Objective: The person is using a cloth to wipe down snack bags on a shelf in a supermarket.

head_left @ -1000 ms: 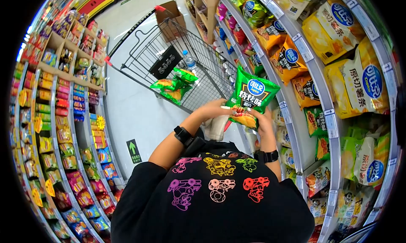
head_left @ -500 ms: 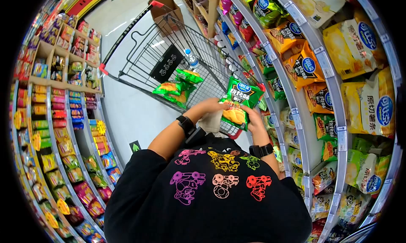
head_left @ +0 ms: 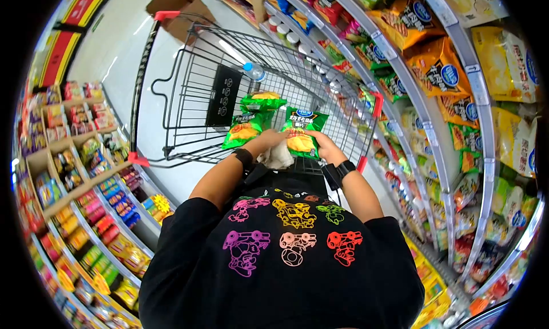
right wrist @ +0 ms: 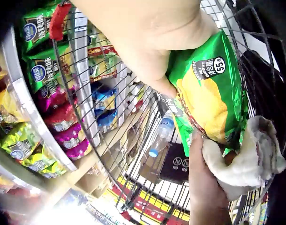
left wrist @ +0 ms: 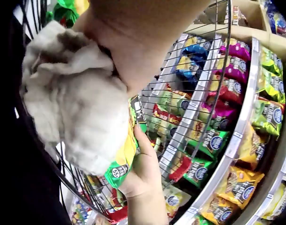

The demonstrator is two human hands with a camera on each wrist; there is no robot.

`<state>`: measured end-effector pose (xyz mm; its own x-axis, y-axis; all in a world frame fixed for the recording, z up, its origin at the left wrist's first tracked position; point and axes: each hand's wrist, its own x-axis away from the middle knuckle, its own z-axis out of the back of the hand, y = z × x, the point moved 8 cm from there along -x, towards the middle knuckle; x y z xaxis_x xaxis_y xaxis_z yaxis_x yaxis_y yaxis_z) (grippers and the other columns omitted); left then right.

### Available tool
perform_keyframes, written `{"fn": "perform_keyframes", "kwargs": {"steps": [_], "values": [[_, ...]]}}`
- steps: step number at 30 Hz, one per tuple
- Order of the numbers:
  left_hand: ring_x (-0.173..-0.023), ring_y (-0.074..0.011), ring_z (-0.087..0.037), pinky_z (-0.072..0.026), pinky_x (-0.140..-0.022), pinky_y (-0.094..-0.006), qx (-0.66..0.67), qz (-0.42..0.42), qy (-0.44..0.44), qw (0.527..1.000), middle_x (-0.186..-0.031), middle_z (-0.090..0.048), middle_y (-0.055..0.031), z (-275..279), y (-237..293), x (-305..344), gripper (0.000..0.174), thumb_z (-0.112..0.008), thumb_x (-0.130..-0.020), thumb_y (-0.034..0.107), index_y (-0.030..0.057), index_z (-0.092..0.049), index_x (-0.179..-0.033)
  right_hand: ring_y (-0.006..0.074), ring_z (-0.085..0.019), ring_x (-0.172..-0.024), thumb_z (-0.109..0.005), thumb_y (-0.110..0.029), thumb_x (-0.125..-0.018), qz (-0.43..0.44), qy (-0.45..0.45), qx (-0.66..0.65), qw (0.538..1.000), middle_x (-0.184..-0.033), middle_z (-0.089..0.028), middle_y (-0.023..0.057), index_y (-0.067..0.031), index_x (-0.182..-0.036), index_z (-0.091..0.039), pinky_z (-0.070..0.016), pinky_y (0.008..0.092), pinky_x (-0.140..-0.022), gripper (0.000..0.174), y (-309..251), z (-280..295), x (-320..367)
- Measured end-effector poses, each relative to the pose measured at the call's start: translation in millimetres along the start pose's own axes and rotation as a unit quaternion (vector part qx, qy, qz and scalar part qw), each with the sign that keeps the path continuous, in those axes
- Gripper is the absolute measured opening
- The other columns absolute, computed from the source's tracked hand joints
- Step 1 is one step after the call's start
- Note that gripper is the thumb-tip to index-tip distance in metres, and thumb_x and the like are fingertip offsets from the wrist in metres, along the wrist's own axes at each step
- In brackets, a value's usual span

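A green chip bag (head_left: pixel 302 135) is held between both hands above the near side of the cart, its printed front facing up. My left hand (head_left: pixel 271 140) grips the bag's left edge and also has a crumpled whitish cloth (head_left: pixel 277 156) hanging from it; the cloth covers much of the left wrist view. On the bag's right side, my right hand (head_left: pixel 327 148) pinches the edge with the thumb on the front. The right wrist view shows the bag (right wrist: pixel 204 93) close up between the hands. More green chip bags (head_left: pixel 246 130) lie in the cart just left of it.
The metal shopping cart (head_left: pixel 171 129) stands in front, with a water bottle (head_left: pixel 254 72) inside. Chip shelves (head_left: pixel 424 151) run along the right, snack shelves (head_left: pixel 86 197) along the left. A cardboard box (head_left: pixel 177 11) is on the floor beyond the cart.
Both hands have moved the held bag left and lower over the cart, beside the other green bags. The view has turned, and the cart appears larger and nearer.
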<state>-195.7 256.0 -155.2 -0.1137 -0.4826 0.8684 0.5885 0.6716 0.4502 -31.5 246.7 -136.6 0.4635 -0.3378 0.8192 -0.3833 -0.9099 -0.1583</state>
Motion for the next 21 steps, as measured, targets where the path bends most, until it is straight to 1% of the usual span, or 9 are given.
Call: {"fn": "perform_keyframes", "kwargs": {"steps": [3,7,10,11,12,16,17,20,21], "values": [[-0.061,-0.0207,-0.06,-0.0462,-0.048,-0.0317,0.134,0.03,-0.123,0.983,-0.077,-0.061,-0.015,-12.3,-18.1,-4.3,0.054,-0.054,-0.08,0.045,-0.008,-0.059,-0.092,0.0275,-0.061,-0.092,-0.05,-0.016,-0.087,-0.038,0.03,-0.054,0.997,-0.106,-0.058,0.0173,0.0041,-0.108,-0.05,-0.0501,0.0389,-0.082,0.03,24.5,10.4,-15.6],[-0.052,-0.0165,-0.055,-0.0422,-0.043,-0.0296,0.096,0.065,-0.119,0.986,-0.07,-0.059,-0.0118,-5.7,-10.1,3.3,0.041,-0.054,-0.083,0.035,-0.0051,-0.059,-0.081,0.0266,-0.061,-0.09,-0.049,-0.016,-0.087,-0.031,0.069,-0.064,0.995,-0.103,-0.06,0.0168,0.0035,-0.107,-0.05,-0.0514,0.039,-0.08,0.028,32.8,19.0,-30.4],[-0.057,-0.0157,-0.055,-0.0436,-0.047,-0.0297,0.175,0.045,-0.114,0.977,-0.076,-0.06,-0.0127,-22.6,-17.7,-21.2,0.037,-0.056,-0.081,0.03,-0.0063,-0.056,-0.089,0.024,-0.063,-0.084,-0.055,-0.018,-0.085,0.008,0.119,0.005,0.993,-0.099,-0.061,0.0154,0.0039,-0.105,-0.052,-0.0527,0.0353,-0.075,0.03,28.2,30.4,-42.1],[-0.063,-0.0179,-0.058,-0.0457,-0.052,-0.0305,0.195,0.065,-0.105,0.973,-0.083,-0.06,-0.0144,-28.4,-31.5,-37.2,0.052,-0.059,-0.077,0.025,-0.0064,-0.043,-0.115,0.0232,-0.063,-0.083,-0.057,-0.019,-0.084,0.022,0.141,0.044,0.989,-0.098,-0.061,0.0149,0.0039,-0.104,-0.053,-0.0526,0.034,-0.073,0.031,25.4,36.8,-47.8],[-0.074,-0.0186,-0.057,-0.0468,-0.058,-0.0292,0.211,0.067,-0.077,0.972,-0.092,-0.057,-0.0151,-20.4,-15.8,-25.6,0.055,-0.058,-0.076,0.019,-0.0078,-0.036,-0.118,0.0224,-0.063,-0.081,-0.059,-0.02,-0.083,0.035,0.163,0.084,0.982,-0.097,-0.062,0.0144,0.0039,-0.103,-0.053,-0.0526,0.0327,-0.071,0.032,22.8,46.4,-55.1],[-0.098,-0.0199,-0.056,-0.0487,-0.075,-0.0248,0.25,0.076,-0.023,0.965,-0.107,-0.052,-0.0131,-3.8,26.6,6.2,0.066,-0.054,-0.072,-0.003,-0.0071,-0.017,-0.126,0.0206,-0.062,-0.079,-0.066,-0.034,-0.075,0.111,0.273,0.379,0.877,-0.092,-0.063,0.0141,0.0038,-0.101,-0.056,-0.0487,0.0288,-0.072,0.047,-1.7,62.9,-70.7],[-0.098,-0.0199,-0.056,-0.0488,-0.075,-0.0248,0.215,0.079,-0.005,0.973,-0.106,-0.052,-0.0127,-4.0,23.3,0.6,0.065,-0.054,-0.072,-0.002,-0.0061,-0.018,-0.126,0.0268,-0.062,-0.084,-0.062,-0.047,-0.074,0.109,0.298,0.469,0.824,-0.094,-0.062,0.0176,0.0018,-0.102,-0.056,-0.0477,0.0327,-0.077,0.057,-8.8,61.7,-72.3],[-0.097,-0.0203,-0.055,-0.0477,-0.074,-0.0277,0.207,0.07,0.05,0.975,-0.111,-0.051,-0.0139,-21.6,1.8,-25.8,0.069,-0.056,-0.072,0.005,-0.0008,-0.018,-0.129,0.036,-0.058,-0.094,-0.059,-0.052,-0.073,0.081,0.348,0.563,0.745,-0.101,-0.06,0.0227,-0.0015,-0.114,-0.047,-0.0457,0.0368,-0.08,0.066,-13.6,58.5,-73.6],[-0.097,-0.021,-0.055,-0.0469,-0.075,-0.0284,0.183,0.071,0.042,0.98,-0.114,-0.05,-0.0153,-27.8,-9.3,-36.2,0.074,-0.056,-0.073,0.008,0.0,-0.013,-0.132,0.0384,-0.055,-0.098,-0.056,-0.051,-0.075,0.057,0.352,0.547,0.757,-0.106,-0.057,0.0242,-0.0035,-0.119,-0.042,-0.0435,0.0413,-0.084,0.066,-9.3,53.5,-68.7]]}}
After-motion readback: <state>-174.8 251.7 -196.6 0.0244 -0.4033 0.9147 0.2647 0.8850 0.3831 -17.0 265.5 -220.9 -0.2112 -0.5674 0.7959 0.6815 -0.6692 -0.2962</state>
